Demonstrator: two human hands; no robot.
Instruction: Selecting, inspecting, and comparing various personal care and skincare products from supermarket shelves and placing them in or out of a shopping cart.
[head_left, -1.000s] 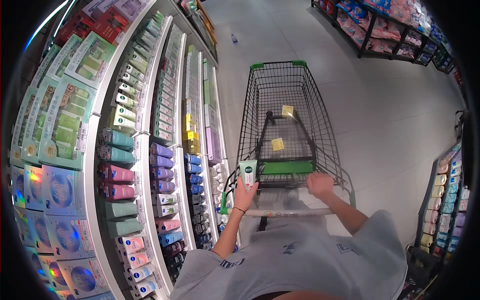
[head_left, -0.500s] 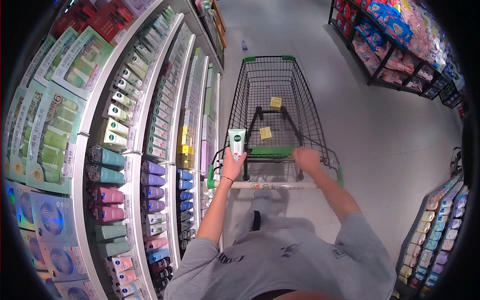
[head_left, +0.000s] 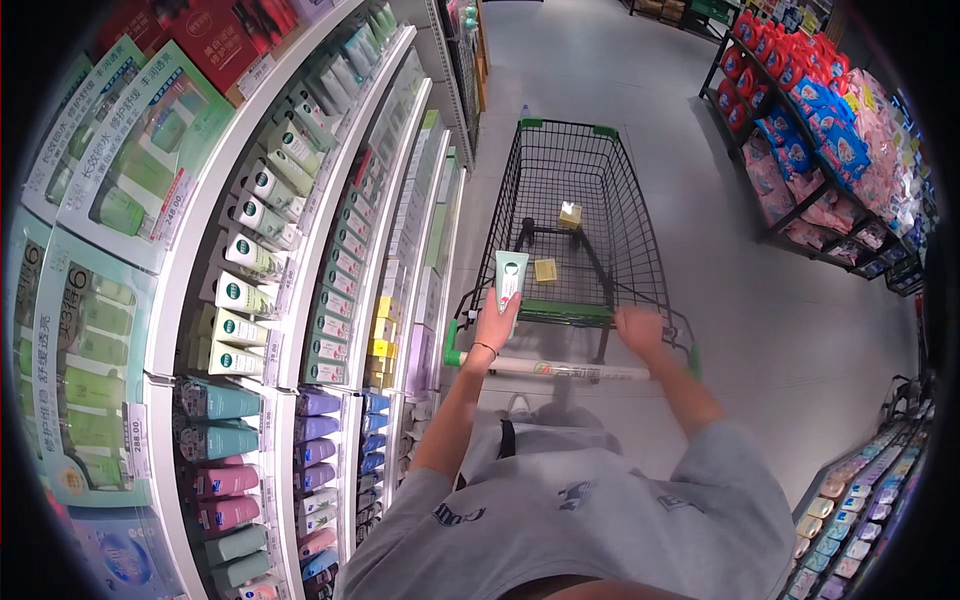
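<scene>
My left hand (head_left: 498, 322) is closed around a pale green squeeze tube (head_left: 511, 276) with a white label, held upright above the near end of a black wire shopping cart (head_left: 640, 219) with green corners. My right hand (head_left: 638, 326) is curled at the cart's rear right edge, above the pale handlebar (head_left: 560, 368); what its fingers hold, if anything, is unclear. Two small yellow boxes (head_left: 570, 215) lie apart on the basket's wire floor, one nearer the tube.
White shelves (head_left: 160, 350) of tubes and boxed skincare sets run close along my left. A black rack (head_left: 765, 220) of red bottles and pink and blue bags stands ahead right, another display (head_left: 845, 500) at lower right. Grey floor (head_left: 720, 310) lies between them; a bottle (head_left: 525, 110) stands beyond the cart.
The view has moved forward along the aisle and shifted: shelves have slid down the picture and more of the right rack shows. The tube remains in my left hand, tilted slightly differently.
</scene>
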